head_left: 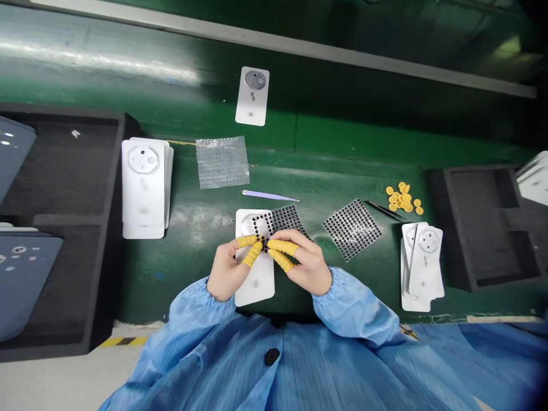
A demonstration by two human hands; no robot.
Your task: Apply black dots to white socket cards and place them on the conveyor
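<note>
Between my two hands is a sheet of small black dots [286, 218], partly see-through where dots are gone. My left hand [233, 264], in yellow finger cots, pinches the sheet's lower left edge. My right hand [306, 260], also wearing yellow finger cots, closes its fingertips on the same edge, close to the left fingertips. Whether a single dot sits between the fingers is too small to tell. Beneath the hands lies a white phone-shaped panel [256, 285], its round camera area partly covered by the sheet.
Purple tweezers [269, 196] and bubble wrap [222, 162] lie beyond my hands. Rightward are another dot sheet [351, 229], black tweezers [387, 211], yellow finger cots [402, 198] and white panels [426, 268]. More panels [145, 194] are stacked left. Black trays [105, 228] flank the green table; one panel [252, 103] lies far back.
</note>
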